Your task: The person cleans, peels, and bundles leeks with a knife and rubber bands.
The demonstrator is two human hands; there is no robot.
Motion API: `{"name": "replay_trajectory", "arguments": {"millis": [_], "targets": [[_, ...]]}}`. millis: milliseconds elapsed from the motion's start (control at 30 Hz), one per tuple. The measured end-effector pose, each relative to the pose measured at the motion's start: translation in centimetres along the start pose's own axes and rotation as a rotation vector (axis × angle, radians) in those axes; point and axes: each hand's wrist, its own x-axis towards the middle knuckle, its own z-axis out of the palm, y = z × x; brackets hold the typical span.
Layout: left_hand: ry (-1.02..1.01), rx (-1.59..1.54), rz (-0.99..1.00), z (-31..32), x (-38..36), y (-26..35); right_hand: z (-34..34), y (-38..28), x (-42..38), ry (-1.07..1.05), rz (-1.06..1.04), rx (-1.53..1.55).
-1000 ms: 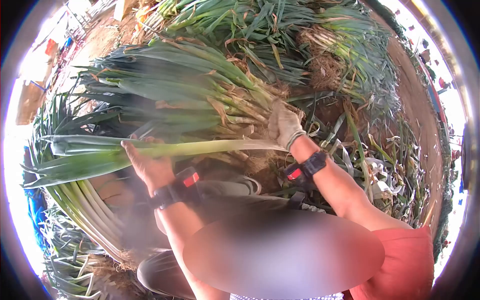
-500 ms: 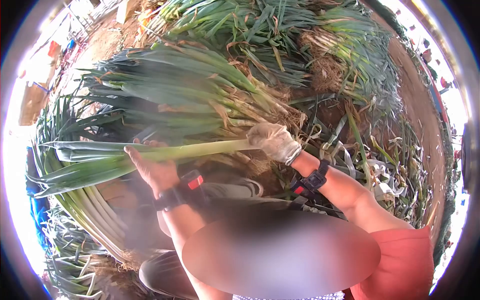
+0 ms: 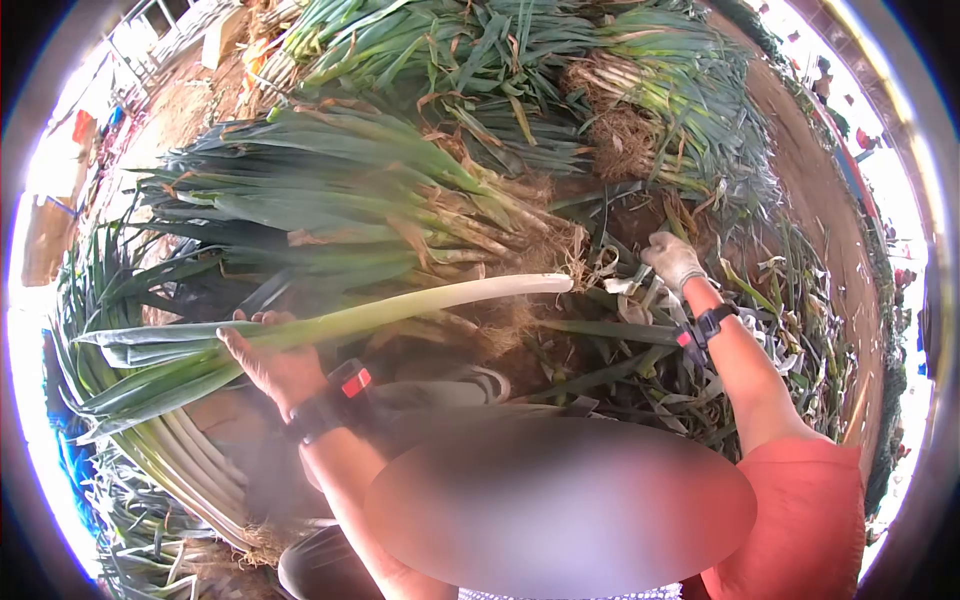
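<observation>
My left hand (image 3: 275, 360), bare, is wrapped round the leafy part of a long leek (image 3: 400, 305). The leek's green leaves point left and its white stem reaches right, ending in a root tip near the middle. My right hand (image 3: 673, 260), in a pale glove, is away from the leek, to the right over loose leaf scraps (image 3: 660, 370). Its fingers are curled closed, and what they hold, if anything, is too small to make out. Just beyond the leek lies a heap of leeks with dry roots (image 3: 350, 190).
More leek bundles (image 3: 690, 90) lie at the back. At the lower left are peeled leeks (image 3: 190, 460) with white stems. Bare soil (image 3: 810, 200) runs along the right. My legs are below the leek, partly behind a blurred oval.
My right hand has left the leek's root end and moved right. A long leaf now stretches below it towards the leek. My left hand still holds the leek, slightly lower and further left.
</observation>
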Motion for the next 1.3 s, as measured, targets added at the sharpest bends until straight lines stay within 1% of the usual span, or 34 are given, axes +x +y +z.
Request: {"name": "replay_trajectory", "arguments": {"millis": [33, 100, 167, 233, 300, 333, 400, 433, 500, 533, 567, 600, 633, 667, 700, 733, 767, 800, 833, 867, 900, 933, 967, 1033, 1067, 1100, 1167, 1200, 1233, 1300], "targets": [[0.003, 0.002, -0.001, 0.3, -0.5, 0.0, -0.1, -0.9, -1.4, 0.053, -0.109, -0.145], [-0.040, 0.048, 0.044, 1.1, -1.4, -0.2, -0.6, -4.6, -2.7, 0.109, -0.343, -0.020], [-0.064, 0.046, 0.043, 1.3, -1.3, -0.5, -0.9, -9.1, -4.0, -0.010, -0.571, 0.208], [-0.082, 0.049, 0.052, 1.4, -1.2, -0.5, -0.8, -13.9, -6.6, -0.040, -0.941, 0.157], [-0.139, 0.018, 0.039, 1.6, -1.4, -0.8, -0.2, -17.0, -8.9, -0.160, -1.101, 0.218], [-0.160, 0.025, 0.045, 1.6, -1.4, -0.7, 0.4, -16.9, -8.9, -0.167, -1.109, 0.218], [-0.128, 0.003, 0.059, 1.6, -1.5, -0.2, 2.8, -15.9, -8.4, -0.491, -0.704, 0.389], [-0.105, -0.020, 0.070, 1.6, -1.5, 0.0, 3.6, -14.8, -7.8, -0.499, -0.703, 0.386], [-0.119, -0.018, 0.052, 0.6, -0.6, 0.5, 3.7, -13.3, -7.6, -0.290, -0.794, 0.438], [-0.144, -0.076, 0.012, -0.1, 0.1, 0.6, 3.6, -12.5, -7.9, -0.287, -0.752, 0.377], [-0.171, -0.133, -0.030, -0.2, 0.5, 0.3, 3.5, -12.3, -8.1, -0.283, -0.736, 0.380], [-0.097, -0.124, 0.041, 0.0, 0.7, -0.1, 3.5, -12.2, -8.3, -0.223, -0.811, 0.425], [-0.103, -0.119, 0.035, -0.4, 1.2, -0.1, 3.3, -12.4, -8.3, -0.162, -0.891, 0.469], [-0.205, -0.135, -0.011, -1.4, 2.0, 0.2, 2.9, -12.8, -8.3, -0.191, -0.828, 0.462], [-0.306, -0.151, -0.058, -1.8, 2.4, 0.4, 3.2, -12.7, -7.7, -0.186, -0.825, 0.466], [-0.385, -0.160, -0.055, -2.3, 2.7, 0.3, 3.8, -12.4, -6.9, -0.062, -1.008, 0.312], [-0.386, -0.158, -0.061, -2.2, 2.8, 0.4, 4.0, -12.3, -6.3, 0.062, -1.183, 0.147], [-0.429, -0.254, -0.111, -2.3, 2.9, 0.7, 4.1, -12.1, -6.0, 0.084, -1.218, 0.047], [-0.471, -0.351, -0.158, -2.3, 3.0, 0.9, 4.2, -11.9, -6.0, 0.083, -1.217, 0.045], [-0.393, -0.358, -0.137, -1.8, 2.5, 1.0, 4.0, -12.1, -6.1, -0.110, -1.004, 0.180], [-0.392, -0.360, -0.133, -1.8, 2.5, 1.2, 3.7, -12.5, -6.3, -0.295, -0.784, 0.306], [-0.420, -0.394, -0.155, -1.9, 2.4, 1.4, 3.3, -12.8, -6.8, -0.268, -0.719, 0.388], [-0.450, -0.427, -0.178, -2.0, 2.4, 1.7, 2.2, -13.3, -7.6, -0.268, -0.723, 0.388], [-0.464, -0.406, -0.174, -2.7, 2.8, 2.1, 0.6, -14.0, -8.8, -0.290, -0.662, 0.566], [-0.477, -0.384, -0.175, -3.0, 3.0, 2.2, 0.7, -13.6, -9.1, -0.277, -0.763, 0.716], [-0.479, -0.385, -0.176, -3.4, 3.3, 2.2, 0.6, -13.4, -9.1, -0.275, -0.762, 0.715], [-0.525, -0.455, -0.168, -3.5, 3.5, 2.2, -0.1, -13.4, -9.2, -0.342, -0.689, 0.521], [-0.486, -0.543, -0.201, -3.3, 3.4, 2.3, 0.3, -13.1, -8.8, -0.253, -0.863, 0.406], [-0.488, -0.543, -0.202, -3.2, 3.3, 2.4, 1.0, -12.6, -8.5, -0.250, -0.863, 0.407], [-0.576, -0.647, -0.282, -2.5, 2.2, 2.7, 2.3, -11.9, -7.8, -0.322, -0.681, 0.358]]}}
